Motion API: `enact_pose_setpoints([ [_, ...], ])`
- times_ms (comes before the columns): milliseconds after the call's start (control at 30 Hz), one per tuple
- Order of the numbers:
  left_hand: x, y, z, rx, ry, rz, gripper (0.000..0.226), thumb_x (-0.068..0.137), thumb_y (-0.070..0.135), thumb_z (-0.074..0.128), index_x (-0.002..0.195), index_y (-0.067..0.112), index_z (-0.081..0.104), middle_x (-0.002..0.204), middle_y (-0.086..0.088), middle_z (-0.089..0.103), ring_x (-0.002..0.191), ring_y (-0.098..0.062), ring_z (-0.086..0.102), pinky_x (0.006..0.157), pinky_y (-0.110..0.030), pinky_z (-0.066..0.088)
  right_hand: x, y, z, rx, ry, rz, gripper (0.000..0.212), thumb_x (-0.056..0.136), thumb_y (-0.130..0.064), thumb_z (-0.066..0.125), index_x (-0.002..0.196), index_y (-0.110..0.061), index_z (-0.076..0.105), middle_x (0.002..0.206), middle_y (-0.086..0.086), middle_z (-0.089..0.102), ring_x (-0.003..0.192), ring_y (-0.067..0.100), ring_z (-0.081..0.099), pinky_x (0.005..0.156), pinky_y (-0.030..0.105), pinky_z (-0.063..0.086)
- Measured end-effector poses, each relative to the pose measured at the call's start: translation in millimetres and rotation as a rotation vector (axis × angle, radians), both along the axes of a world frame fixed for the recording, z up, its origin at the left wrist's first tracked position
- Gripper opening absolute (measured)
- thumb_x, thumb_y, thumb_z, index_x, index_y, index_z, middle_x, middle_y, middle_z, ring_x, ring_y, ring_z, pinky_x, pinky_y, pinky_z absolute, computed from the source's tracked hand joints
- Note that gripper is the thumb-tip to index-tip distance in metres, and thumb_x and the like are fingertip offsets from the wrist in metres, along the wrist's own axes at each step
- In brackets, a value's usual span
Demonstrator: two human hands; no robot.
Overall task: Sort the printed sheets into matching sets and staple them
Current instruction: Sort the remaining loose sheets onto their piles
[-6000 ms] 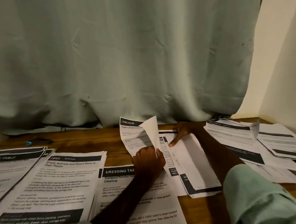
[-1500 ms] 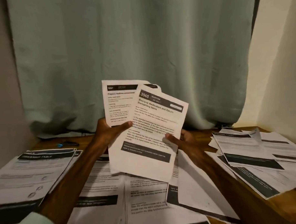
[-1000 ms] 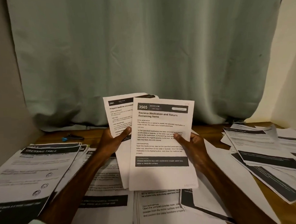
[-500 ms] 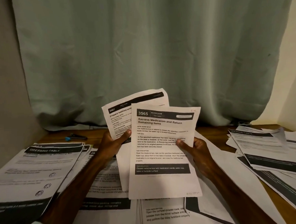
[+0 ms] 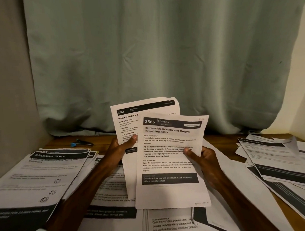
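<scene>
Wooden table (image 5: pixel 221 140), bare back edge, hands (image 5: pixel 117 152) (image 5: pixel 206 159) gripping sheets (image 5: pixel 170 192)

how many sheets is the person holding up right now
2. The sheet numbered 3561 is in the left hand; the sheet numbered 3565 is in the right hand, overlapping in front. More may be hidden behind them.

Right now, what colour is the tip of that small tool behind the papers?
Blue, on the small tool; clearest in the head view.
</scene>
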State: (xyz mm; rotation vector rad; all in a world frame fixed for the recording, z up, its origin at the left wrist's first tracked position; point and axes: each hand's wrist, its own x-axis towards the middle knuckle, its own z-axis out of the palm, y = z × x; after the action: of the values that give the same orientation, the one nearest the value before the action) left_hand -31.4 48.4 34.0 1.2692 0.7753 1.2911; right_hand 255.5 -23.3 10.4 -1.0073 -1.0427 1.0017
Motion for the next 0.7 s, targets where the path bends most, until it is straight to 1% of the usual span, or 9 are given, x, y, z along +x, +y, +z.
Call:
enact_pose_setpoints([
  [100,0.4,-1.2,0.0,0.023,-0.008,-0.010,0.035,0.085,0.024,0.069,0.120,0.016,0.067,0.113,-0.006,0.076,0.101,-0.027,0.075,0.080,-0.041,0.063,0.3,1.3,-0.7,0.001,0.003,-0.007,0.035,0.088,-0.012,0.071,0.122,-0.004,0.065,0.110,0.012,0.076,0.095,0.037,0.075,0.075,0.045,0.063],
  [267,-0.8,0.7,-1.1,0.025,-0.013,-0.012,0.034,0.086,0.025,0.070,0.118,0.017,0.067,0.114,-0.007,0.076,0.102,-0.028,0.074,0.080,-0.042,0.063,0.0,2.6,-1.1,-0.001,0.000,-0.008,0.032,0.090,-0.010,0.070,0.122,-0.005,0.065,0.113,0.014,0.075,0.096,0.038,0.075,0.079,0.049,0.063],
  [300,-1.0,0.0,-0.8,0.032,-0.016,-0.010,0.037,0.084,0.031,0.074,0.117,0.018,0.068,0.114,-0.007,0.076,0.102,-0.027,0.074,0.079,-0.041,0.063,-0.3,2.1,-0.8,0.001,0.000,-0.007,0.032,0.090,-0.010,0.070,0.122,-0.006,0.065,0.113,0.013,0.076,0.096,0.037,0.075,0.077,0.047,0.063],
  [367,-0.6,-0.7,-0.7,0.040,-0.017,-0.012,0.056,0.072,0.047,0.084,0.117,0.019,0.068,0.113,-0.006,0.076,0.101,-0.027,0.075,0.075,-0.038,0.063,0.1,1.6,-0.8,0.006,0.002,-0.002,0.032,0.091,-0.009,0.069,0.123,-0.005,0.065,0.113,0.012,0.076,0.096,0.037,0.075,0.076,0.045,0.064],
  [400,-0.2,-0.7,-1.2,0.041,-0.018,-0.013,0.055,0.072,0.047,0.084,0.117,0.019,0.068,0.113,-0.006,0.077,0.101,-0.027,0.075,0.074,-0.037,0.063,0.3,1.6,-1.1,0.007,0.000,0.001,0.033,0.091,-0.009,0.069,0.124,-0.005,0.065,0.113,0.012,0.076,0.097,0.037,0.075,0.077,0.046,0.063],
  [467,-0.2,-1.0,-1.5,0.045,-0.017,-0.010,0.035,0.085,0.030,0.073,0.117,0.018,0.068,0.112,-0.005,0.077,0.101,-0.027,0.075,0.072,-0.035,0.063,1.1,2.8,-1.9,0.008,-0.007,0.002,0.034,0.092,-0.009,0.070,0.125,-0.004,0.064,0.115,0.013,0.075,0.098,0.037,0.074,0.079,0.048,0.063],
  [500,-0.1,-1.1,-1.8,0.045,-0.019,-0.009,0.029,0.089,0.023,0.068,0.117,0.018,0.067,0.111,-0.005,0.077,0.100,-0.026,0.075,0.072,-0.035,0.063,1.3,3.0,-2.3,0.007,-0.008,0.002,0.034,0.092,-0.010,0.070,0.125,-0.004,0.064,0.115,0.013,0.075,0.098,0.037,0.074,0.080,0.048,0.063],
  [633,0.8,-3.4,-0.8,0.047,-0.022,-0.014,0.026,0.091,0.018,0.065,0.117,0.019,0.067,0.111,-0.004,0.077,0.100,-0.025,0.075,0.074,-0.035,0.063,0.9,1.8,-2.3,0.006,0.001,0.005,0.032,0.093,-0.008,0.068,0.125,-0.004,0.064,0.113,0.012,0.076,0.097,0.036,0.075,0.077,0.045,0.064],
  [700,1.5,-4.3,-1.2,0.045,-0.041,-0.018,0.025,0.089,0.020,0.067,0.114,0.019,0.068,0.109,-0.004,0.078,0.099,-0.025,0.075,0.071,-0.033,0.063,0.8,1.7,-2.5,0.000,-0.001,0.005,0.033,0.093,-0.009,0.068,0.125,-0.004,0.064,0.113,0.011,0.076,0.097,0.037,0.075,0.078,0.046,0.063],
])
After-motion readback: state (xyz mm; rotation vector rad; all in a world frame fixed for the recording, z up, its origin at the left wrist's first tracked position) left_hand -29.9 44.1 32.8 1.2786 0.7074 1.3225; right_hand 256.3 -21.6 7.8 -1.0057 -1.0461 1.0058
